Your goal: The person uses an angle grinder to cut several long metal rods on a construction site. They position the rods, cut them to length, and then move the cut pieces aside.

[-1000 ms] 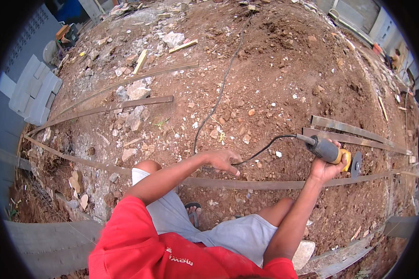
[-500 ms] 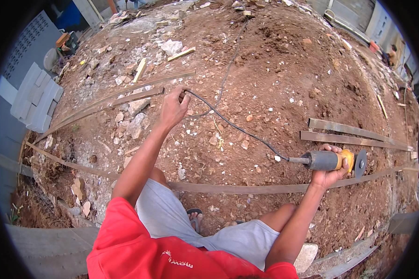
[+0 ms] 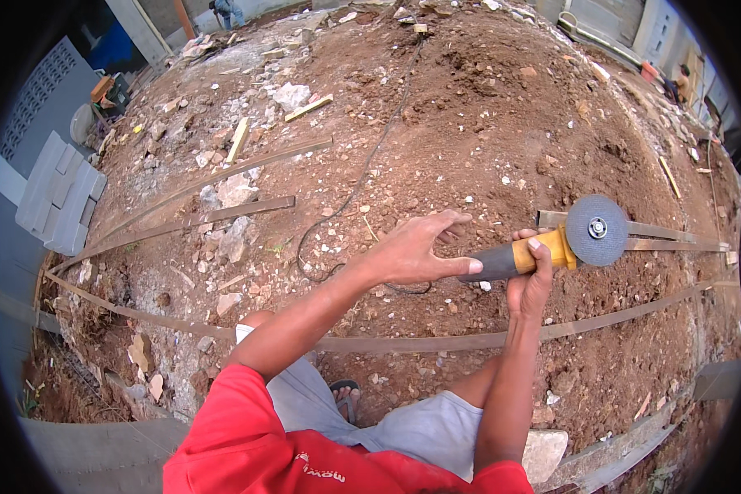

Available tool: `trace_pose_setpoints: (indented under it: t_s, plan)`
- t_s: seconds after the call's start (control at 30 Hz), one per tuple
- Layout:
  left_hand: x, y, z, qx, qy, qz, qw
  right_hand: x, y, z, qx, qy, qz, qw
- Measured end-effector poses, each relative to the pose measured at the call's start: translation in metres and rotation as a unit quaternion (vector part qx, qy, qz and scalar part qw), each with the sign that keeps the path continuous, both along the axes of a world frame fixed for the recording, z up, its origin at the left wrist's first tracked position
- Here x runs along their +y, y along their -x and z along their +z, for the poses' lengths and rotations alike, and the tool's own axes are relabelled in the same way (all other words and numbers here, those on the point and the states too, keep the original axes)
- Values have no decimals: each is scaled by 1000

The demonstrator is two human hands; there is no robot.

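Note:
My right hand (image 3: 531, 278) grips a yellow and black angle grinder (image 3: 497, 262) around its yellow front end. The grey cutting disc (image 3: 593, 224) at its right end faces up. Beside the tool's black rear end, my left hand (image 3: 416, 247) is open with fingers spread; its thumb tip meets or nearly meets the body. The black cable (image 3: 303, 247) lies looped on the ground behind my left hand, and its join to the grinder is hidden. Below both hands a long brown metal strip (image 3: 436, 342) runs across the ground in front of my knees.
Brown metal bars (image 3: 675, 233) lie at the right, partly behind the grinder. More bars (image 3: 222, 214) lie at the left, near pale stones (image 3: 237, 239) and wood pieces (image 3: 239, 138). Grey blocks (image 3: 62, 198) are stacked far left. Two people are far off, one at each side.
My left hand has let go of the cable and moved right to the grinder's rear. The grinder has shifted left and turned, its disc now facing up. The cable has dropped to the ground.

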State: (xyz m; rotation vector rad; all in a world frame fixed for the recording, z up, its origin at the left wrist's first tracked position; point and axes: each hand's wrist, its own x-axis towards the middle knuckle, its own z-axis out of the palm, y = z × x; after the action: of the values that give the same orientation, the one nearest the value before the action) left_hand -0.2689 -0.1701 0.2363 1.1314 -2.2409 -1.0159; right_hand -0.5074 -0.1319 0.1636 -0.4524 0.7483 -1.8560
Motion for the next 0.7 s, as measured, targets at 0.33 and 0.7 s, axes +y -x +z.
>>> trace_pose_setpoints:
  t_s: [0.33, 0.7]
  plan:
    - [1, 57, -32, 13, -49, 70, 996, -18, -42, 5, 76, 8, 111, 991]
    - [-32, -48, -94, -2, -107, 258, 960, 13, -15, -1, 622, -150, 305, 706]
